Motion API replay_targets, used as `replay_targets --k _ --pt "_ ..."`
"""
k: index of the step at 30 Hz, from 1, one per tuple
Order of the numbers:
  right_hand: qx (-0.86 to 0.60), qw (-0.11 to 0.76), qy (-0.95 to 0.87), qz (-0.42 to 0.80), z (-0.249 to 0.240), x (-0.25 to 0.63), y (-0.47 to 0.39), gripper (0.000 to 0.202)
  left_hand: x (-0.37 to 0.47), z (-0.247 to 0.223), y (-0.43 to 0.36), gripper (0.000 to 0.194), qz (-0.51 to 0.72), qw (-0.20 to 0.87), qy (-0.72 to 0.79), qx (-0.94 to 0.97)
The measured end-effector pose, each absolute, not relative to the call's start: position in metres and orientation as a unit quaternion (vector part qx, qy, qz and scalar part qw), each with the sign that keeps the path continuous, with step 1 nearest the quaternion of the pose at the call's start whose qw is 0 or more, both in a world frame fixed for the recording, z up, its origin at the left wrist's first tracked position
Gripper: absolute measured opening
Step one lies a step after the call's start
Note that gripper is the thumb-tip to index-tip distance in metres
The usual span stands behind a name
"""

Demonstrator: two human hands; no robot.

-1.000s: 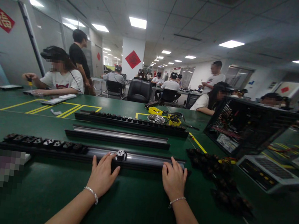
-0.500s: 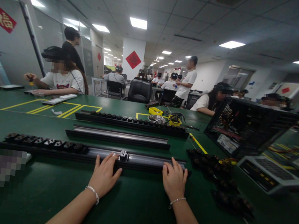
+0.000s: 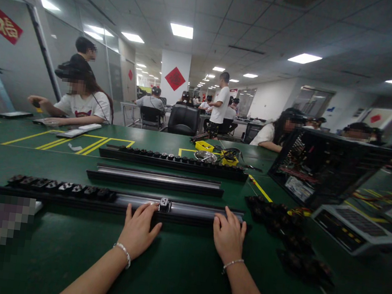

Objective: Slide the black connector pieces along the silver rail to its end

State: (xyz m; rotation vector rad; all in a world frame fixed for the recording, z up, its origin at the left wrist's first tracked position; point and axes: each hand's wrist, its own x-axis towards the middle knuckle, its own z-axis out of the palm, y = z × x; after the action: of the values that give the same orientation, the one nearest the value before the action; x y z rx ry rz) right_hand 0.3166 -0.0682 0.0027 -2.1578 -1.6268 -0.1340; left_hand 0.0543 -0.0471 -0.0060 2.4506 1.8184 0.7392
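A long black channel rail (image 3: 194, 220) lies across the green table in front of me. Several black square blocks (image 3: 53, 187) sit in a row along its left part. One lone block with a pale top (image 3: 164, 204) stands in the shiny channel near the middle. My left hand (image 3: 140, 228), fingers spread, rests over the rail with a fingertip against or right beside that block's left side. Over the rail's right end lies my right hand (image 3: 229, 234), its fingers apart and touching the rail. Neither hand grips anything.
Beyond lie a bare rail (image 3: 156, 182) and a rail filled with blocks (image 3: 176, 163). To the right are loose dark blocks (image 3: 304, 267), a power supply box (image 3: 353, 231) and an open computer case (image 3: 325, 167). Yellow trays (image 3: 204, 146) stand farther back. Co-workers sit across the table.
The lone block has slid slightly right along the channel, and my left hand has shifted right with it. My right hand stays put. A standing person in the background has moved left.
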Motion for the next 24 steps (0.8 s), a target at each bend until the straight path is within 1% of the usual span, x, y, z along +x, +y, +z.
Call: replay_targets --k 16,24 --pt "-0.779 0.221 -0.585 -0.040 0.0045 0.3156 -0.0690 0.041 0.0566 -0.0001 -0.0494 0.040 0.228 0.009 0.574 0.787" --pt "-0.773 0.230 -0.588 -0.054 0.0024 0.3154 -0.0681 0.039 0.0587 -0.0020 -0.0494 0.041 0.227 -0.013 0.570 0.790"
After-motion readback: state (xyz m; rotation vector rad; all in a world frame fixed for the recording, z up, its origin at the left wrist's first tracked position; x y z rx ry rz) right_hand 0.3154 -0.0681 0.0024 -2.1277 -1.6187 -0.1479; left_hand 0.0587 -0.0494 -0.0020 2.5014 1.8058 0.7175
